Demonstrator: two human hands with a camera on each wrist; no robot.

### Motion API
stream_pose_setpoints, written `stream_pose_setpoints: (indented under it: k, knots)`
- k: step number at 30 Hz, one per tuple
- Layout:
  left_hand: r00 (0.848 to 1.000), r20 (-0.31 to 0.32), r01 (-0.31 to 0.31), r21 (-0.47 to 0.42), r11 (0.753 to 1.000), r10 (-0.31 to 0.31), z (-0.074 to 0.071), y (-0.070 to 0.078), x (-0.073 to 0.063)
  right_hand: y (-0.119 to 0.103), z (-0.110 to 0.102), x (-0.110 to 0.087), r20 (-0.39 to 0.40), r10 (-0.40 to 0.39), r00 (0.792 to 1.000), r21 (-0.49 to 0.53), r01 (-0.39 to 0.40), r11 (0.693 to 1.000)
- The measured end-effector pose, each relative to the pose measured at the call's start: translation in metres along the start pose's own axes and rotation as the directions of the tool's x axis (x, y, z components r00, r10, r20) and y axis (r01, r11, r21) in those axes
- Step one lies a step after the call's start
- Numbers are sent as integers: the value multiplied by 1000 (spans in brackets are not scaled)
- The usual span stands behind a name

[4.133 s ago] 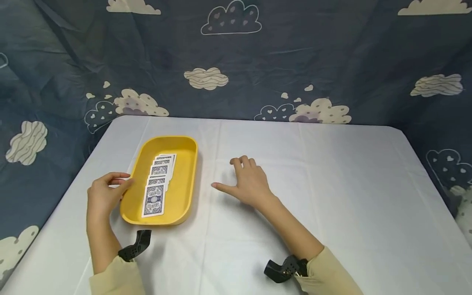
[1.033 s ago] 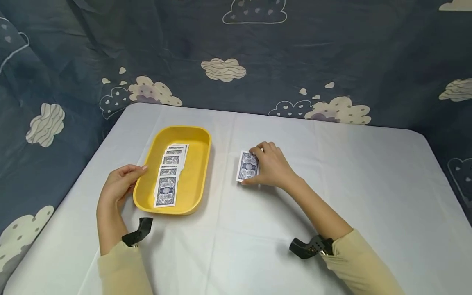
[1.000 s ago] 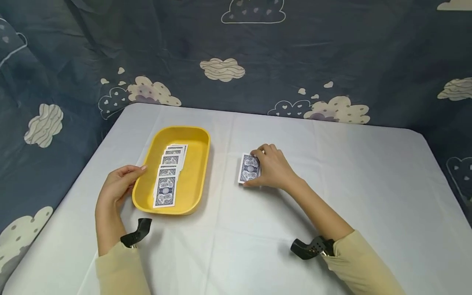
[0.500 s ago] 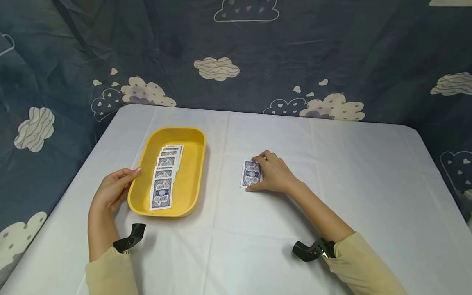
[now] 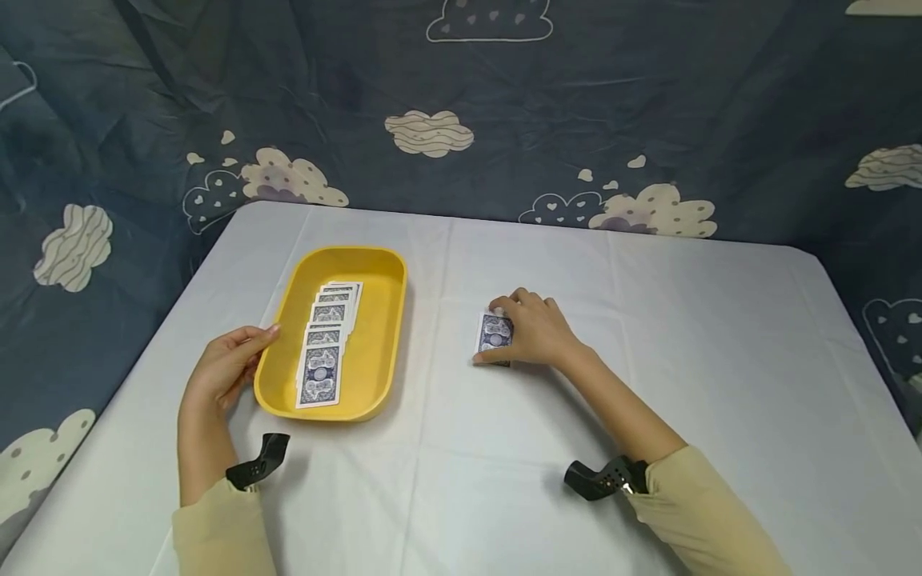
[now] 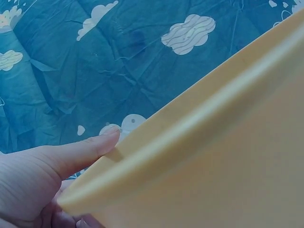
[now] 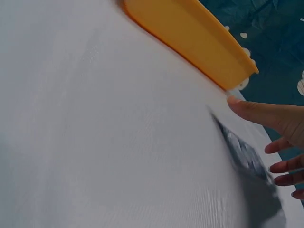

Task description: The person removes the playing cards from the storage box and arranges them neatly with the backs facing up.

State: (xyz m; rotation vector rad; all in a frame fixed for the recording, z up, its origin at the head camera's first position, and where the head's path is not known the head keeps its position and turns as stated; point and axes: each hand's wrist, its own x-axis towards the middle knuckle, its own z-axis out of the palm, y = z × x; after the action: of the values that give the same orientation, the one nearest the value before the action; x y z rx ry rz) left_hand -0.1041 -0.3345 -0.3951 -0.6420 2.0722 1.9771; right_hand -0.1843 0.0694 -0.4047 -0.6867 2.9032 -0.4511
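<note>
My left hand (image 5: 226, 364) pinches the left rim of a yellow tray (image 5: 385, 352). In the left wrist view the thumb (image 6: 92, 149) lies over the rim with the other fingers beneath. Inside the tray, overlapping playing cards (image 5: 319, 374) lie in a column, blue patterned backs up. Right of the tray, my right hand (image 5: 536, 328) spans another face-down playing card (image 5: 495, 332), thumb at its near end and fingers at its far end. The right wrist view shows this card (image 7: 242, 152) blurred over its shadow, with the thumb and fingers spread apart from it.
A white cloth (image 5: 648, 360) covers the table. Behind it and at the sides hangs a dark blue curtain (image 5: 302, 72) with cloud prints. Black wrist cameras (image 5: 261, 462) sit at both cuffs.
My right hand has come to a playing card, which first shows one second ago; since then both have shifted slightly nearer. The left hand stays at the tray rim, and the head view has shifted.
</note>
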Motion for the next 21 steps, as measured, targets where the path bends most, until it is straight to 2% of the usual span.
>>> stream_pose_setpoints:
  k: [6, 13, 16, 19, 21]
  knots:
    - [1000, -4, 11, 2, 1000, -11, 0, -1, 2, -33, -7, 17, -23, 7, 1000, 19, -7, 1000]
    - [1000, -11, 8, 18, 1000, -8, -2, -2, 3, -88, -10, 36, -121, -78, 990, 69, 87, 994]
    - [1000, -21, 9, 40, 999, -8, -3, -2, 5, -109, -6, 40, -179, -168, 969, 53, 180, 982]
    - [1000, -28, 7, 50, 999, -6, -3, -2, 7, -131, 3, 41, -222, -297, 929, 8, 306, 952]
    - [1000, -29, 9, 44, 999, -8, -3, -1, 8, -146, 10, 42, -204, -371, 906, -39, 371, 928]
